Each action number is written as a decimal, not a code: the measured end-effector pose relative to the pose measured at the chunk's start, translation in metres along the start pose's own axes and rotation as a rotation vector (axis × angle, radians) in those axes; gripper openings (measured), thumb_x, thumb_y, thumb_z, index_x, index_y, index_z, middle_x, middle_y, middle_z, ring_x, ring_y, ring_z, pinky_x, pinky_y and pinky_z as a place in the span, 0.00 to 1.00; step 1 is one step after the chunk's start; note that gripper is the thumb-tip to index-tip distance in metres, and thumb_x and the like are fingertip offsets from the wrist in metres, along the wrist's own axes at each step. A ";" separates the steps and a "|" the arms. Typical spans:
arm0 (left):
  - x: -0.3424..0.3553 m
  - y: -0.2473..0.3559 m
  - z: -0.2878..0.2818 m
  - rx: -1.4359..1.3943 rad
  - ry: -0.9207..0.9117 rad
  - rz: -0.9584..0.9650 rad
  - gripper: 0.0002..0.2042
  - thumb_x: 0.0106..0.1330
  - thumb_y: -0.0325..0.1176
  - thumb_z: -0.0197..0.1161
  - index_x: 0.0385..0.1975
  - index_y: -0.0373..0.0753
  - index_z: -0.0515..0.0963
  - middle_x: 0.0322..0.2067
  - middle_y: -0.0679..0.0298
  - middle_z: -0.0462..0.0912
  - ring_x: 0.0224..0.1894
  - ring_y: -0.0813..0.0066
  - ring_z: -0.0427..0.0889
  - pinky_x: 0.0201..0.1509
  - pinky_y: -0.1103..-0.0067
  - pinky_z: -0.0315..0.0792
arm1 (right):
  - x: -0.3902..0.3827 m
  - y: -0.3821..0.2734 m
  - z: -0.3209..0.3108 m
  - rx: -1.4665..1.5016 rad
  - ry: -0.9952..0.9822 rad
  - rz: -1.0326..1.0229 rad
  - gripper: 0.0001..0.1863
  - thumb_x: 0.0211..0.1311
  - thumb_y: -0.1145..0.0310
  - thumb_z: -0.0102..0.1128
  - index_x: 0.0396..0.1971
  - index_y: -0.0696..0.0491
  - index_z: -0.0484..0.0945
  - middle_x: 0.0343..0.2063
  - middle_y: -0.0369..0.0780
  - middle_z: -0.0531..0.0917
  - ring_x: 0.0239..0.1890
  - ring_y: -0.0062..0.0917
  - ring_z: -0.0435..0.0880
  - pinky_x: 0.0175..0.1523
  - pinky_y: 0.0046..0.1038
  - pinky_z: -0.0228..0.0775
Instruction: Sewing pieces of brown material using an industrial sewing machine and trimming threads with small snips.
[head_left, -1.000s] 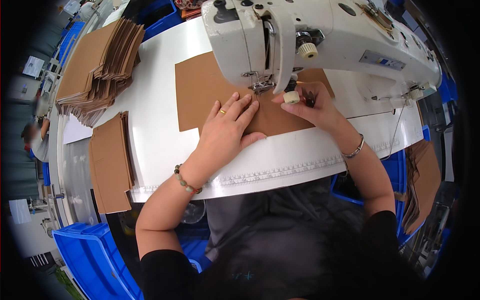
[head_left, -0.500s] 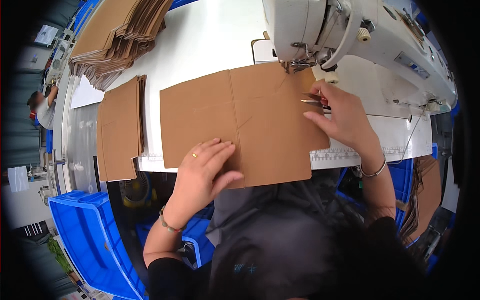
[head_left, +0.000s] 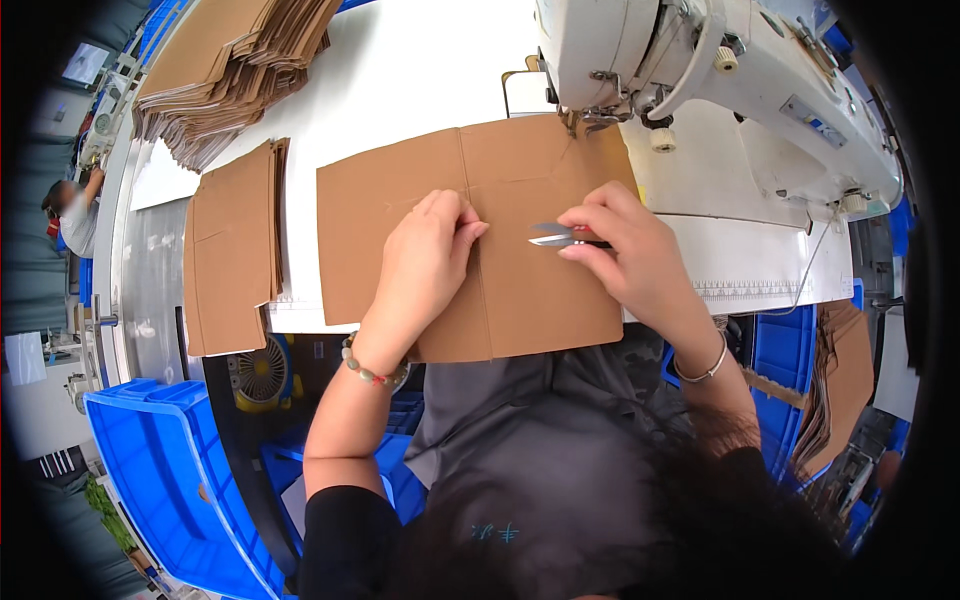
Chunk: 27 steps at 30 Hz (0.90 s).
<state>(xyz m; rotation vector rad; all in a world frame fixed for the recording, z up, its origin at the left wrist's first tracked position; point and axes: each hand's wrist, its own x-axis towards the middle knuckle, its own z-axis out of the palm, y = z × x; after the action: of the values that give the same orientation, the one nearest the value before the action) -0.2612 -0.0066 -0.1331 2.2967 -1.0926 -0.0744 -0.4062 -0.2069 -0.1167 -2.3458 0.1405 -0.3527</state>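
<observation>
A large brown sheet (head_left: 555,310) with a crease down its middle lies flat on the white sewing table (head_left: 440,60), its near edge reaching over the table's front. My left hand (head_left: 425,255) is over the sheet just left of the crease, thumb and fingertips pinched together; whatever they hold is too small to make out. In my right hand (head_left: 635,255) is a pair of thread snips (head_left: 550,238), blades pointing left toward the pinched fingers. The sheet's far edge lies by the needle area of a white sewing machine (head_left: 590,60).
A smaller pile of brown pieces (head_left: 235,250) lies at the table's left, with a tall stack (head_left: 240,70) behind. Blue bins (head_left: 180,480) stand below left; brown pieces (head_left: 840,385) sit at lower right. A fan (head_left: 262,372) is under the table. Another person (head_left: 75,215) works far left.
My left hand has moved up from the sheet's near part, from spread fingers to a pinch. My right hand has brought the snips left and nearer me, away from the machine.
</observation>
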 end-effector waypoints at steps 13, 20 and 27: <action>0.002 -0.020 -0.006 -0.683 -0.071 -0.208 0.12 0.67 0.21 0.66 0.49 0.31 0.79 0.30 0.74 0.79 0.33 0.89 0.76 0.39 0.88 0.73 | 0.015 -0.018 0.045 -0.128 -0.015 -0.084 0.09 0.59 0.67 0.67 0.36 0.51 0.77 0.35 0.37 0.75 0.37 0.32 0.82 0.37 0.35 0.74; 0.002 -0.021 -0.006 -0.719 -0.095 -0.206 0.10 0.67 0.21 0.66 0.47 0.31 0.80 0.30 0.75 0.79 0.32 0.90 0.74 0.38 0.89 0.71 | 0.017 -0.017 0.054 -0.205 -0.020 -0.144 0.10 0.58 0.68 0.68 0.36 0.51 0.76 0.35 0.37 0.75 0.37 0.32 0.82 0.37 0.35 0.74; 0.001 -0.020 -0.006 -0.724 -0.088 -0.207 0.09 0.67 0.21 0.66 0.46 0.31 0.80 0.29 0.75 0.79 0.31 0.90 0.74 0.36 0.89 0.70 | 0.020 -0.019 0.052 -0.209 -0.034 -0.143 0.10 0.58 0.69 0.67 0.35 0.51 0.75 0.34 0.37 0.75 0.36 0.31 0.82 0.36 0.36 0.73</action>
<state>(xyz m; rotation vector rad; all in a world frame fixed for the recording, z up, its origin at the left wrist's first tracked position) -0.2448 0.0051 -0.1384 1.7406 -0.6999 -0.5606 -0.3720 -0.1627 -0.1345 -2.5748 -0.0082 -0.3840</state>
